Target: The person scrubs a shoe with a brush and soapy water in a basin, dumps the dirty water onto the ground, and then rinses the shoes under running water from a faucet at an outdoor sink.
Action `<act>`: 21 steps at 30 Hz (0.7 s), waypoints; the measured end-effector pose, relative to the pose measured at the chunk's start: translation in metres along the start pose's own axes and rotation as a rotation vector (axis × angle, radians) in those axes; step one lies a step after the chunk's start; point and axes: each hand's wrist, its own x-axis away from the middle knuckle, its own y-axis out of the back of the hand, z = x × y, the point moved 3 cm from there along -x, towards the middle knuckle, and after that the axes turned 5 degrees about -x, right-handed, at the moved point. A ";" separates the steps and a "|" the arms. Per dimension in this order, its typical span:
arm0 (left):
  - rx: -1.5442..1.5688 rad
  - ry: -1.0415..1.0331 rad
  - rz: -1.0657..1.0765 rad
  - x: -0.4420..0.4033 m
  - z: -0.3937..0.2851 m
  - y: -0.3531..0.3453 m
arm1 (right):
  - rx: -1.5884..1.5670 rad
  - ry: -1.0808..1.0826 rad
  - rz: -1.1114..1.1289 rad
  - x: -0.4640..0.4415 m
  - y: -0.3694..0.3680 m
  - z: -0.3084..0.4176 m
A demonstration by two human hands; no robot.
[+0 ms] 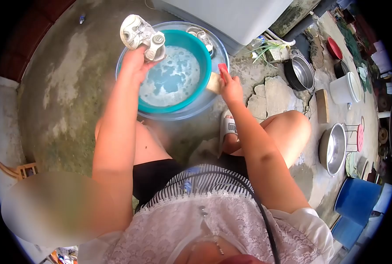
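Note:
A white shoe (144, 35) is raised over the left rim of a teal basin (206, 59), gripped from below by my left hand (135, 64). Foamy water (174, 77) fills the basin, which stands inside a wider clear tub (226, 55). On the basin's right side, my right hand (232, 89) is closed around a scrubbing brush (214, 82) with pale bristles and a red part (222, 67) showing above the fingers. The brush is apart from the shoe. Another white shoe (201, 37) lies between the basin and the tub's far rim.
A pale cabinet-like block (231, 17) stands behind the tub. To the right are a dark metal pot (299, 72), a white bucket (347, 88), a steel bowl (333, 149), a red-topped stool (360, 137) and a blue container (357, 200). The concrete is cracked there.

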 end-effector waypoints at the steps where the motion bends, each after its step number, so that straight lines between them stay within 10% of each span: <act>1: -0.028 0.005 -0.026 0.002 -0.004 0.002 | -0.036 -0.016 -0.041 0.004 -0.004 0.008; 21: 0.024 0.022 0.029 -0.006 -0.001 -0.007 | -0.204 0.003 0.018 -0.037 -0.003 0.007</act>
